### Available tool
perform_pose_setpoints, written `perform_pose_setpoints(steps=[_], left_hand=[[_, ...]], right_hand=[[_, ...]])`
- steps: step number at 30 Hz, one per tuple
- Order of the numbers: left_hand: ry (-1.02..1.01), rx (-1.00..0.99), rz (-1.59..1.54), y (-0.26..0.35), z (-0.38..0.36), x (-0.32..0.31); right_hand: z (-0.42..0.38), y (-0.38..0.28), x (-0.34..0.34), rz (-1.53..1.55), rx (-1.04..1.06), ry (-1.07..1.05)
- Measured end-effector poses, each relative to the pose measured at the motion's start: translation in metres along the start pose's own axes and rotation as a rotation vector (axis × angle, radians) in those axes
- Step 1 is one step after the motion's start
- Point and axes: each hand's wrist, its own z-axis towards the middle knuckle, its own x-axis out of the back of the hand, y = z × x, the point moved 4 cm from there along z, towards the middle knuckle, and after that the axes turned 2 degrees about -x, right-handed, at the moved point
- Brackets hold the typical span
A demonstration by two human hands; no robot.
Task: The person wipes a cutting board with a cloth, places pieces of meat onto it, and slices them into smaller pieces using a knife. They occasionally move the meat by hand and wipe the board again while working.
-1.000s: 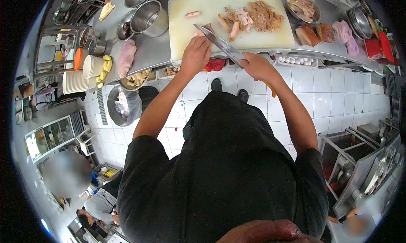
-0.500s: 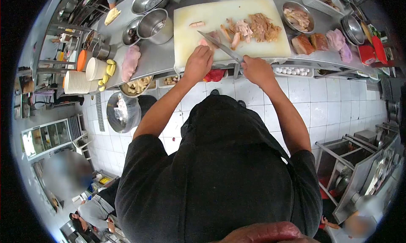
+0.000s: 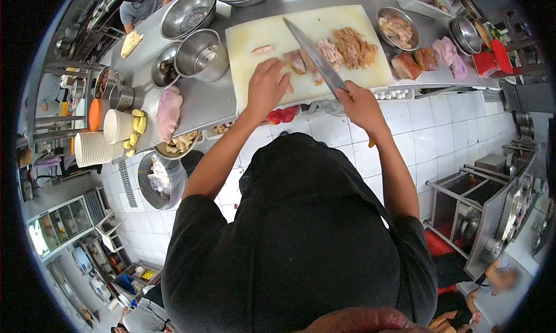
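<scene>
My right hand [image 3: 360, 104] is closed around the handle of a large kitchen knife [image 3: 315, 53], its blade slanting up and left across the white cutting board [image 3: 249, 37]. My left hand [image 3: 266, 86] lies low over the board's left part, fingers partly spread. A small pink strip of meat shows by its fingertips, partly hidden. Just right of that hand is a chunk of meat [image 3: 295, 62], left of the blade. Beyond the blade lie pale meat slices [image 3: 330, 52] and a heap of browned sliced meat [image 3: 354, 48]. One small meat piece [image 3: 263, 49] sits apart at upper left.
Left of the board stand a steel pot [image 3: 202, 57], steel bowls [image 3: 188, 14] and a raw pink meat piece [image 3: 169, 114]. On the right are a bowl of meat [image 3: 398, 30], browned meat blocks [image 3: 406, 65] and a red container [image 3: 486, 63]. A bin [image 3: 161, 182] stands on the floor.
The knife has swung so its tip points farther up the board, away from my left hand. My left hand's fingers have loosened off the meat. The whole view has shifted slightly.
</scene>
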Motion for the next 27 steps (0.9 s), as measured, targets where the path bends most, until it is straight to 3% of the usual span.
perform_pose_setpoints(steps=[5, 14, 17, 20, 24, 27], left_hand=[[-0.165, 0.001, 0.055, -0.042, 0.049, -0.046], [-0.348, 0.316, -0.241, -0.067, 0.055, -0.042], [-0.256, 0.302, -0.291, -0.092, 0.07, -0.016], [-0.17, 0.447, -0.282, -0.1, 0.092, 0.028], [-0.057, 0.27, 0.287, -0.104, 0.101, 0.045], [-0.064, 0.015, 0.139, -0.086, 0.091, 0.025]], right_hand=[[-0.017, 0.004, 0.007, 0.201, -0.22, 0.027], [-0.062, 0.011, 0.005, 0.284, -0.455, 0.066], [-0.07, 0.005, 0.001, 0.368, -0.455, 0.112], [-0.07, 0.003, -0.005, 0.406, -0.453, 0.101], [-0.066, 0.009, -0.013, 0.435, -0.456, 0.069], [-0.069, 0.009, -0.008, 0.446, -0.483, 0.079]])
